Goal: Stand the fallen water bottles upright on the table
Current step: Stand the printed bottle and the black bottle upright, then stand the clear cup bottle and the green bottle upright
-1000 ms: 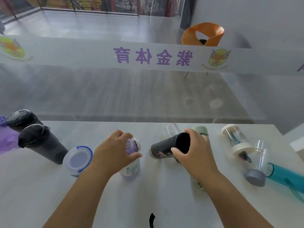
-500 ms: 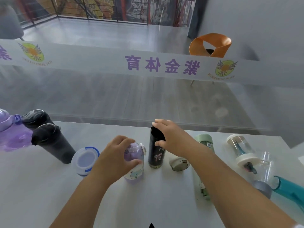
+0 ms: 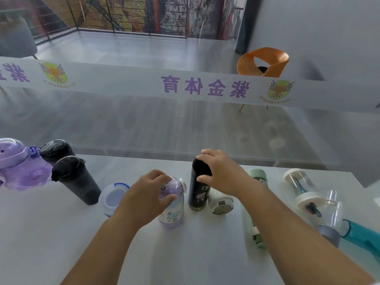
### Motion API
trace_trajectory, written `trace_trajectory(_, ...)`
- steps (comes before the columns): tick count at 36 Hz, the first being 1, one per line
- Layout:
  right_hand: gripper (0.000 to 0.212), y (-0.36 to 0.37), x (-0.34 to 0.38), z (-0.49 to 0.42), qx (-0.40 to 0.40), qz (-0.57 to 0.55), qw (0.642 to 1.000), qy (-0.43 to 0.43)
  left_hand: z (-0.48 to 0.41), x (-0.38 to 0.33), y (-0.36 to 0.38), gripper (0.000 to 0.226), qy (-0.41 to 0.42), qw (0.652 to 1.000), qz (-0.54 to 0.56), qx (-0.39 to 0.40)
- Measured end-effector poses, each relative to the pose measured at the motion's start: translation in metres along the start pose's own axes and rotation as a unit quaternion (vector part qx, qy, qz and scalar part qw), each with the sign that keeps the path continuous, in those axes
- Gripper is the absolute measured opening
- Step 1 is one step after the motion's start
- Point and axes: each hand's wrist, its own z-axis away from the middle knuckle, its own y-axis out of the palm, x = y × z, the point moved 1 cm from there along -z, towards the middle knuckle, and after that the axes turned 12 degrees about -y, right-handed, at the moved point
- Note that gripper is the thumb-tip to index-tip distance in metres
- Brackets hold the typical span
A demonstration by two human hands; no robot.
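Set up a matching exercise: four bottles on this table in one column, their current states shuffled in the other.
1. black printed bottle
2. small purple bottle
3. pale green bottle
4. teal bottle

A. lying at the view's right edge, partly cut off
B. upright, right hand grips its top
C. lying, partly hidden under the right forearm
D. upright, left hand holds it

Pairs: 1-B, 2-D, 3-C, 4-A

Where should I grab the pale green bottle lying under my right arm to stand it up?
Likely grip the pale green plastic bottle round its barrel below the cap, reaching down from above. It lies flat, cap at the far end, so its curved sides are free and lifting that end tips it onto its base.
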Motion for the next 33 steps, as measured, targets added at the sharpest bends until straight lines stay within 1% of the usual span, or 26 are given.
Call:
trace_trajectory(3,0.049,-0.009,0.004,0.009,-0.056,0.0,0.998,0.012,0.005,0.002,-0.009,0.033,0.013,0.999,-0.013,-0.029)
trace_trajectory(5,0.046,-0.014,0.005,0.021,-0.076,-0.006,0.997,0.03,0.009,0.003,-0.014,0.029,0.025,0.999,-0.017,-0.04)
trace_trajectory(8,0.045,-0.016,0.008,0.045,-0.09,-0.011,0.994,0.066,0.02,0.001,-0.019,0.025,0.044,0.998,-0.026,-0.035)
trace_trajectory(11,0.046,-0.013,0.014,0.073,-0.087,-0.027,0.989,0.113,0.035,-0.002,-0.019,0.022,0.055,0.998,-0.028,-0.023)
trace_trajectory(17,0.042,0.015,0.021,0.129,-0.046,-0.046,0.978,0.196,0.058,-0.002,0.0,0.029,0.059,0.995,-0.057,0.049)
trace_trajectory(22,0.042,0.04,0.023,0.173,-0.018,-0.065,0.963,0.26,0.068,-0.003,0.028,0.032,0.075,0.984,-0.095,0.128)
trace_trajectory(27,0.044,0.055,0.012,0.202,0.022,-0.025,0.949,0.313,0.072,-0.009,0.051,0.036,0.069,0.973,-0.116,0.185)
trace_trajectory(33,0.041,0.063,-0.024,0.213,0.007,-0.002,0.919,0.395,0.06,-0.029,0.076,0.038,0.06,0.963,-0.146,0.22)
